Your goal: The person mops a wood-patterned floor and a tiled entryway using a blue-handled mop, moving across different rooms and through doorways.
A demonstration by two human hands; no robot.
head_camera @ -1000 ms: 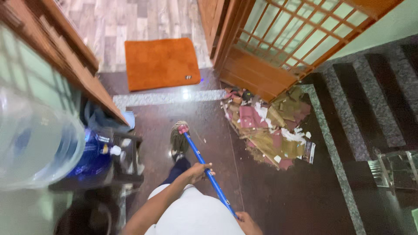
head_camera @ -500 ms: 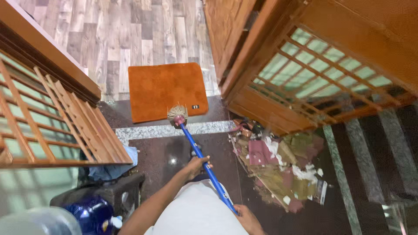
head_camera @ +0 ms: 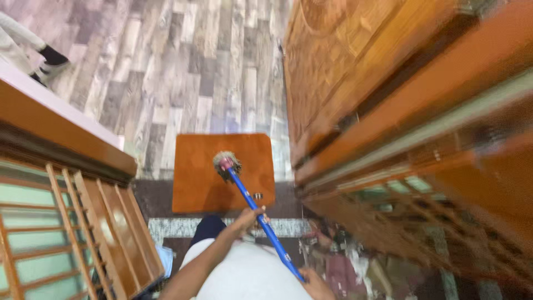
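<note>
I've got both hands wrapped round the blue mop handle (head_camera: pixel 256 206): left hand (head_camera: pixel 248 218) mid-pole, right hand (head_camera: pixel 314 284) at end; mop head (head_camera: pixel 226 162) on orange mat (head_camera: pixel 200 183).

My left hand (head_camera: pixel 248 218) and right hand (head_camera: pixel 314 283) grip a smooth, glossy blue mop handle (head_camera: pixel 255 206). The orange doormat (head_camera: pixel 222 172) looks matt cloth; the wooden door (head_camera: pixel 355 94) shines, varnished.
</note>
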